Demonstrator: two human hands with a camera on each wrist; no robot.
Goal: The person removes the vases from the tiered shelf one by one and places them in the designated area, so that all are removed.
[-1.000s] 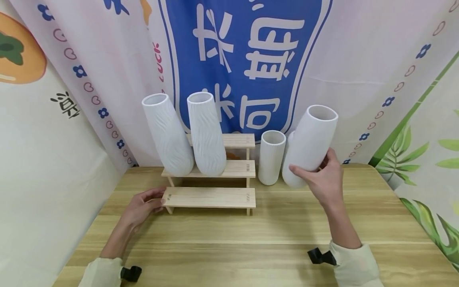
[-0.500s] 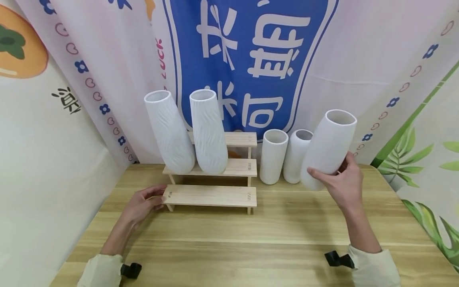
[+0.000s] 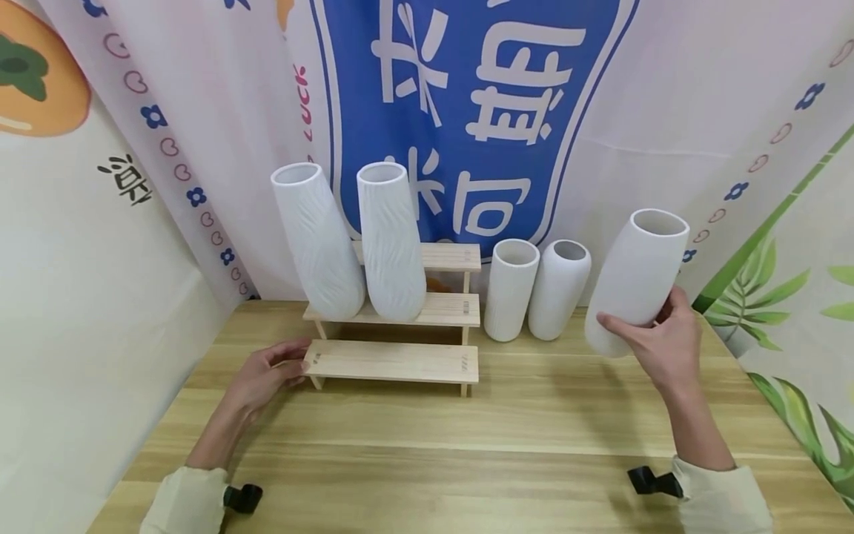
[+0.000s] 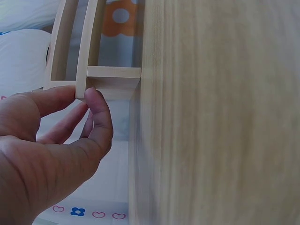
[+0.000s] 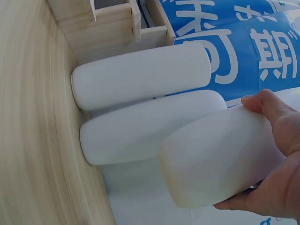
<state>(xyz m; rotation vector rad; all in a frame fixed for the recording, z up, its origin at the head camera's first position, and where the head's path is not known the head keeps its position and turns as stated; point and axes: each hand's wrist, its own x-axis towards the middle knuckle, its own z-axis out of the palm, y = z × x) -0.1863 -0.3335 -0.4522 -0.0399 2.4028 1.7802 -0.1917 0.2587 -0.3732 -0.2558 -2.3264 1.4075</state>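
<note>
My right hand (image 3: 667,347) grips a smooth white vase (image 3: 637,282) round its lower part, and in the right wrist view the vase's base is off the table. Left of it stand a ribbed white vase (image 3: 511,291) and a smaller smooth white vase (image 3: 560,291), side by side on the table. At the left end of the three-tier wooden stand (image 3: 394,362), my left hand (image 3: 263,378) pinches the lowest board's edge between thumb and fingers, as the left wrist view (image 4: 61,136) confirms. Two tall wavy white vases, one left (image 3: 319,241) and one right (image 3: 391,241), stand on the middle tier.
The wood-grain table (image 3: 427,460) stretches in front of the stand. Behind everything hangs a printed curtain (image 3: 427,89) with a blue panel, close to the vases. A leaf-patterned cloth (image 3: 774,297) borders the right side.
My right hand has carried the smooth vase to the right, away from the smaller vase, which now shows fully. My left hand stays at the stand, and the view has shifted slightly.
</note>
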